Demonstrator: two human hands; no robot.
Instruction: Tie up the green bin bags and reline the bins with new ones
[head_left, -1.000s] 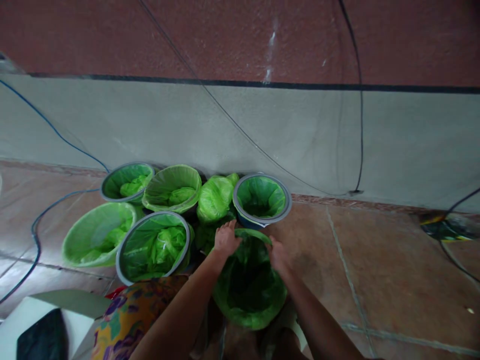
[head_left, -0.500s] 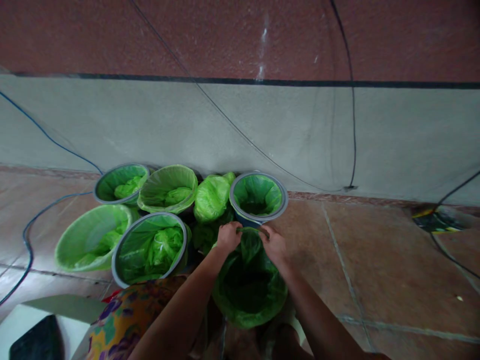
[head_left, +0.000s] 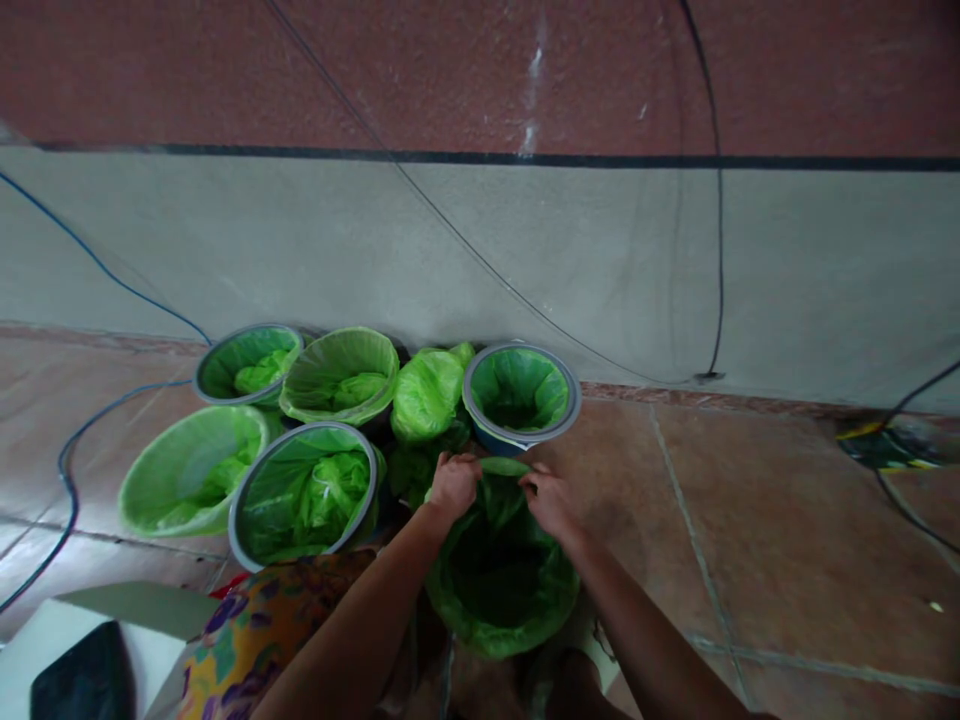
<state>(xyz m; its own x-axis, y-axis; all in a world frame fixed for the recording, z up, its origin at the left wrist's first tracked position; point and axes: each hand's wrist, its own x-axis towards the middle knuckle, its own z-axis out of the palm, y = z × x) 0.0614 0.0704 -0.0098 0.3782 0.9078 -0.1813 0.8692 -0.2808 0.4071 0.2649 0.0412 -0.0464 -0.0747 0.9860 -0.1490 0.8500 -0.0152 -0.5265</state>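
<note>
Directly before me stands a bin lined with a green plastic bag, its mouth facing up and its inside dark. My left hand is closed on the bag's edge at the far left of the rim. On the far right of the same rim, my right hand pinches the edge. Between the two hands the bag's edge is folded over the rim. Just beyond my hands is a lined bin with a grey ring. A bunched green bag lies to its left.
Several more lined bins stand left, including a grey-ringed bin and a tilted pale green one. A white box holding a dark object is at lower left. A blue cable crosses the floor; black cables hang along the wall.
The bag's edge between my hands now lies flatter and wider over the far rim. Both hands stay at the rim, fingers slightly shifted. The view has moved slightly.
</note>
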